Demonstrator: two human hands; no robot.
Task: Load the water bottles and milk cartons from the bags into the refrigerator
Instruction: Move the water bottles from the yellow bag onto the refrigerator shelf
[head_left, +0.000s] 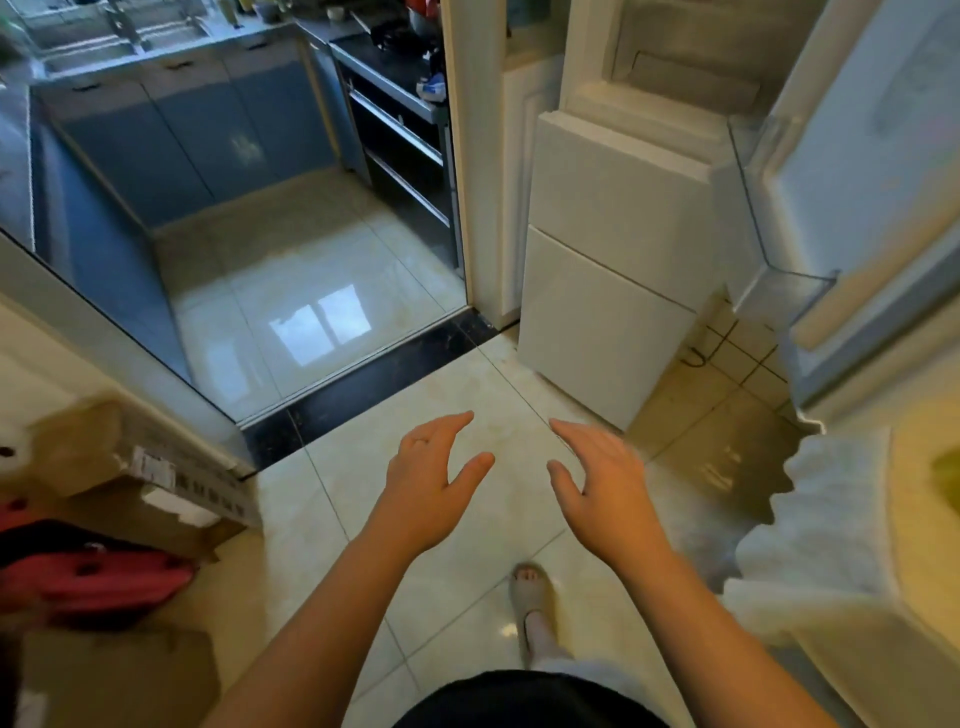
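Both empty, fingers spread, left hand (431, 483) and right hand (605, 493) are held before the tall white open refrigerator (613, 218); nothing is seen loaded yet.

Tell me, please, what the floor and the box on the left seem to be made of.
Floor: probably glazed ceramic tile; glossy, with grout lines and a window reflection. Box: apparently cardboard; brown, matt, with a printed label stuck on.

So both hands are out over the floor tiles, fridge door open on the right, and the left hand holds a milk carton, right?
No: in the head view the left hand is empty, fingers loosely spread. The rest stands: right hand also over the floor tiles, fridge door open on the right.
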